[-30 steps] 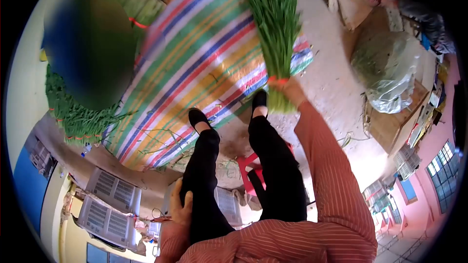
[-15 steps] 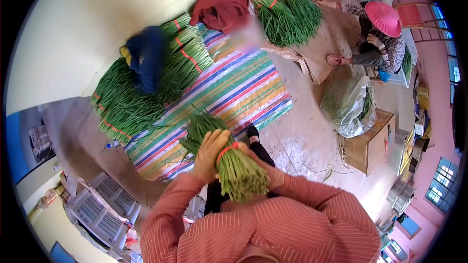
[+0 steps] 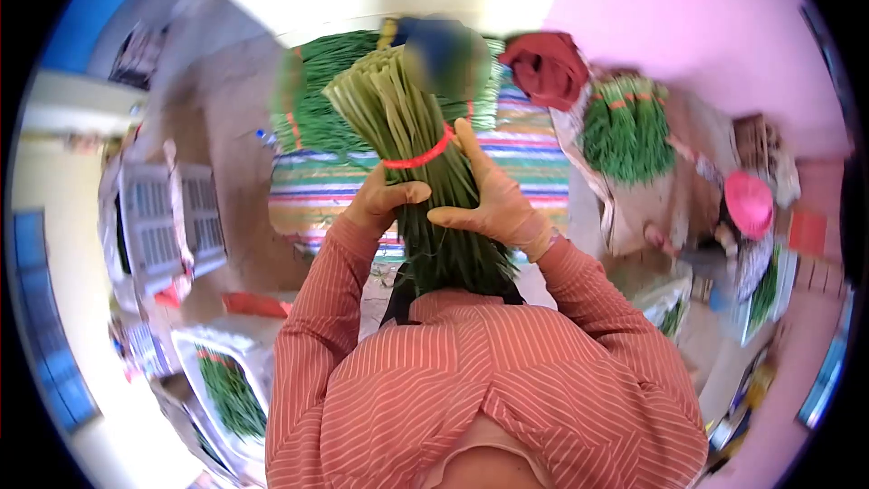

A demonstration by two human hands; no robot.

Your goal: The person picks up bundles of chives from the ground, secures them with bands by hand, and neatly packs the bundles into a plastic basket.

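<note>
Raised before my chest is a thick bundle of garlic chives, its pale cut ends pointing up and away and its dark leaves hanging toward me. A red band circles it near the upper middle. My left hand, in a thin pale glove, is closed around the left side below the band. On the right side, my right hand, gloved too, grips the stalks, with a finger reaching up beside the band. The band touches neither thumb.
Banded chives and a dark blue cloth lie on a striped sheet. A maroon cloth and more bundles lie farther right. A person in a pink hat sits there. Crates stand left.
The bundle has flipped from cut ends toward me to cut ends up and away. Both hands have shifted grip to below the band. My view has turned left.
</note>
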